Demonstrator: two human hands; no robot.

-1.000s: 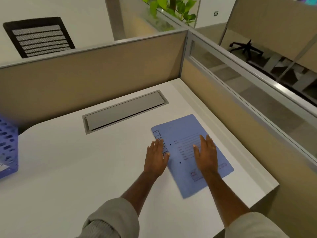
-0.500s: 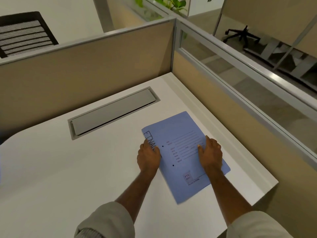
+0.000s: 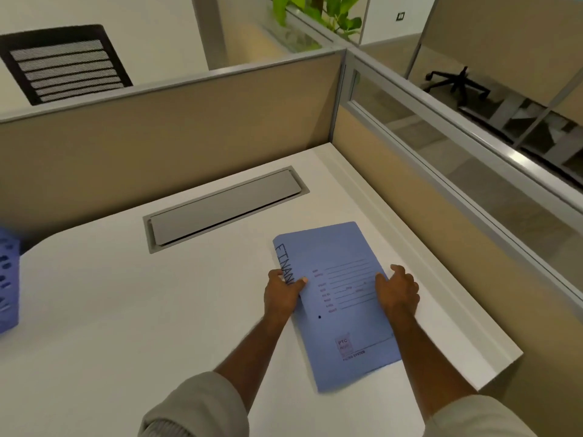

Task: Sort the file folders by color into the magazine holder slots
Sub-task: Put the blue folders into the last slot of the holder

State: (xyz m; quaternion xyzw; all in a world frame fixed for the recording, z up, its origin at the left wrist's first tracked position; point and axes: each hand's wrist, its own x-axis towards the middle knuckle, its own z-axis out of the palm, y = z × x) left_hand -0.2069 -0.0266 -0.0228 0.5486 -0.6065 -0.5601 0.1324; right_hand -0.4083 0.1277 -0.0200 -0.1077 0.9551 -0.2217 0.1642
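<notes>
Left hand (image 3: 282, 294) pinches blue folder (image 3: 334, 298) at left edge, right hand (image 3: 398, 290) curls over right edge; lift level, carry left toward holder (image 3: 8, 279).

Left hand (image 3: 281, 294) and right hand (image 3: 398, 291) — both curled, gripping

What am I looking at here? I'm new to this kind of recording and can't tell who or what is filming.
No machine here: a person wears a camera on the head, looking forward and down at their own two hands. This is the only view. On the white desk lies a blue file folder with handwriting along its spine edge. The left hand pinches that left edge, thumb on top. The right hand curls over the folder's right edge. A grey cable hatch sits behind, and a blue perforated holder peeks in at far left.
</notes>
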